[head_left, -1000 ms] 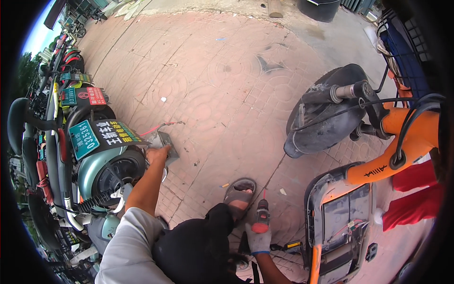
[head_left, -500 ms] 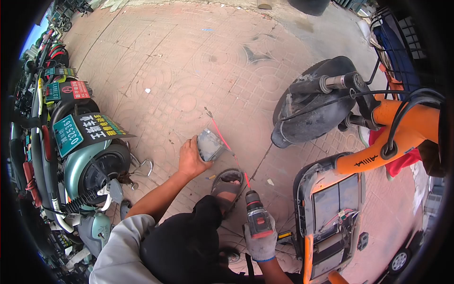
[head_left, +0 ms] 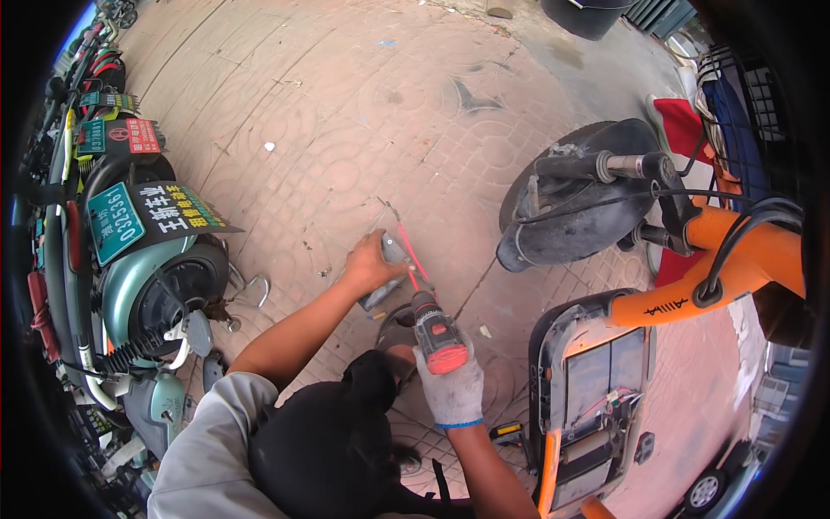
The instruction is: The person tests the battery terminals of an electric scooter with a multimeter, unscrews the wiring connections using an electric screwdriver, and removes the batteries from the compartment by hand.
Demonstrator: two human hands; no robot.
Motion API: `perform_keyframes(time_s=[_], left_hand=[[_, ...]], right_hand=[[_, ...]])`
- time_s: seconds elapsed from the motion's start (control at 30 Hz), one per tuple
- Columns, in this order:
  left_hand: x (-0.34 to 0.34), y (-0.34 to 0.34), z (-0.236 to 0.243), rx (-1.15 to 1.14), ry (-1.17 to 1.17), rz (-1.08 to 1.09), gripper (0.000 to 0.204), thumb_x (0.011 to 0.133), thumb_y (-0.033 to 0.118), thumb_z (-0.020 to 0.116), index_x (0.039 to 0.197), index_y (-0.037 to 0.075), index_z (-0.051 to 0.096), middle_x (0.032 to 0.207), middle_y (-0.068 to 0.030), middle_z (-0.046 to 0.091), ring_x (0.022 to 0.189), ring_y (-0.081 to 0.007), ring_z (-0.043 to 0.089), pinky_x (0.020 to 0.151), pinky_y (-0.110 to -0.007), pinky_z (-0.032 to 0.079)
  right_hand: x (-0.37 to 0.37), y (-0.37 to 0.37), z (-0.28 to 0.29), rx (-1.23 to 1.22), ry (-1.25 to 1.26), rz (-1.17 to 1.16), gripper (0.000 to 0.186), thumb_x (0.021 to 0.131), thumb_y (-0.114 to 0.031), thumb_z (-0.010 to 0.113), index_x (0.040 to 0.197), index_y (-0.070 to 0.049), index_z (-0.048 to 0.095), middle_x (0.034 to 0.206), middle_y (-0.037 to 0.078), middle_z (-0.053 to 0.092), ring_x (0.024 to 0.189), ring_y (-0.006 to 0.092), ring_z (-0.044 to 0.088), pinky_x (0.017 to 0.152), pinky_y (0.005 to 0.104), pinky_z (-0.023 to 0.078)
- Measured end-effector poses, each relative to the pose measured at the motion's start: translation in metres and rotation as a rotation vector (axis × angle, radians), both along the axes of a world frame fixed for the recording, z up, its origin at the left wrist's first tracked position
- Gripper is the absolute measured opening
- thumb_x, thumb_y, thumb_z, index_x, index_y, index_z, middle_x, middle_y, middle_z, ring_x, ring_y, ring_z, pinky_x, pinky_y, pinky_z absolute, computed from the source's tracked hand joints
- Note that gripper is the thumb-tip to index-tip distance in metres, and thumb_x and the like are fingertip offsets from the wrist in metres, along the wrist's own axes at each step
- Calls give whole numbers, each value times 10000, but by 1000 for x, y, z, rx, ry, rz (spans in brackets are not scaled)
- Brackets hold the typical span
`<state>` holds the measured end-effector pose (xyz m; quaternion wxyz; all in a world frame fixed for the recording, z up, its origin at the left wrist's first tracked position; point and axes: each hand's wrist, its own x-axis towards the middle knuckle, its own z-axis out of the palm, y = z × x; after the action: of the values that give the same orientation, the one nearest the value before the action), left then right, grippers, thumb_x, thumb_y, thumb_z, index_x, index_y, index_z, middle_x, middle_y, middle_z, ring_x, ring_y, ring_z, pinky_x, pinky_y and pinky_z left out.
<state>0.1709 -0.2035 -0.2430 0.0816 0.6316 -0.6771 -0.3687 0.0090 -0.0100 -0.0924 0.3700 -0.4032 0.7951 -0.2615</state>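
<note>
My left hand (head_left: 370, 265) is bare and wraps round a small grey box-shaped part (head_left: 395, 248) held low over the paving. My right hand (head_left: 453, 387), in a white knitted glove with a blue cuff, grips a black and red cordless drill (head_left: 441, 336). The drill's front end points at the box's near right side, close to my left fingertips; whether they touch, I cannot tell. A thin red wire-like strand (head_left: 408, 245) with a dark frayed-looking end runs past the box.
An orange electric scooter frame (head_left: 666, 304) with an open battery bay (head_left: 605, 381) lies to the right, beside its black wheel and fender (head_left: 571, 203). A yellow and black tool (head_left: 508, 430) rests near it. Parked scooters (head_left: 151, 285) line the left. A black bucket (head_left: 588, 16) stands far right.
My right hand has brought the drill up and left, to the box. The box has turned in my left hand, which has shifted right and slightly up.
</note>
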Motion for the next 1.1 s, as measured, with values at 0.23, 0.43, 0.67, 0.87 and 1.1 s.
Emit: perform_keyframes(time_s=[0.23,0.43,0.67,0.87,1.1], left_hand=[[-10,6,2,9,-152,-8,1094,677,507,937,1501,-12,438,1437,-256,554,1376,-388,512,1129,-530,419],[-9,19,-10,-272,-101,-11,1004,751,487,865,1507,-7,428,1470,-212,535,1406,-386,473,1170,-541,339],[-10,22,-8,-190,-97,4,1016,764,522,829,1525,-6,411,1497,-218,511,1443,-364,442,1211,-529,281],[-3,20,-42,-222,-115,-16,1011,774,500,817,1538,-5,388,1500,-214,507,1426,-367,451,1185,-527,299],[0,26,-38,-432,155,-50,639,812,446,764,1381,188,628,1479,-148,538,1346,-347,500,1122,-544,321]], right_hand=[[5,-20,-21,67,17,35,634,858,-351,845,1333,-8,605,1171,250,729,1082,420,715,904,462,585],[4,-32,-36,57,93,77,588,883,-370,804,1312,-22,602,1109,263,733,1023,441,717,869,487,588],[-4,-39,-38,14,40,148,468,912,-349,751,1226,-29,617,1034,278,733,970,458,719,841,509,592],[-7,-115,19,222,266,443,456,911,-363,729,1180,-5,644,1048,280,736,1013,456,712,892,531,576],[8,-166,37,338,257,550,346,912,-261,682,1144,-4,691,1156,288,727,1114,448,700,957,520,567]])
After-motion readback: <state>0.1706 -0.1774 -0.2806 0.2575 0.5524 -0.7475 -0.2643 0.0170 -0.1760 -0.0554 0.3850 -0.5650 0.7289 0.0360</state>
